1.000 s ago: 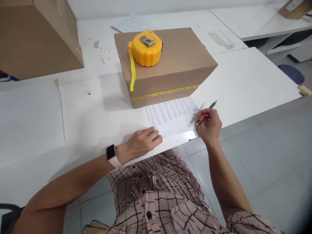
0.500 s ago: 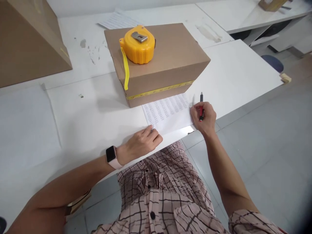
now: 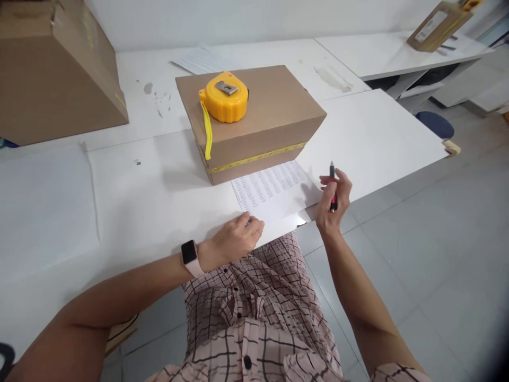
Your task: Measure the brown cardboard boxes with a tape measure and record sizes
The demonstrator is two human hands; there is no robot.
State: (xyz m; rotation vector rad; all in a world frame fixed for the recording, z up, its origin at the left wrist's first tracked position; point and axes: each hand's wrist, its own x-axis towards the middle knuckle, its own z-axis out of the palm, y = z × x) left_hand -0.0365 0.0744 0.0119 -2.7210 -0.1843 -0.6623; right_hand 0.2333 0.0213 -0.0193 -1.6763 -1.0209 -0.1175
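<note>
Pale pink shows first, the band of a watch on the left wrist. Just right of it, the left hand rests with bent fingers at the near left corner of a marked sheet, gripping nothing that I can see. The sheet lies near the table's edge, right against the middle box, perhaps running under it. Columns of small writing fill its far part, too fine to read, while the near part looks blank; I judge the page well begun but not full. At its right side, the right hand has its fingers curled around a pen, which looks lifted clear of the paper, so no stroke seems under way.

Counting from the left: one large box, far; one broad white sheet, near; one loose printed page, far; one yellow tape measure atop one middle box; one marked sheet, though doubled edges hint at several; one pen; one blue stool; one smaller box, far right. That makes three boxes.
</note>
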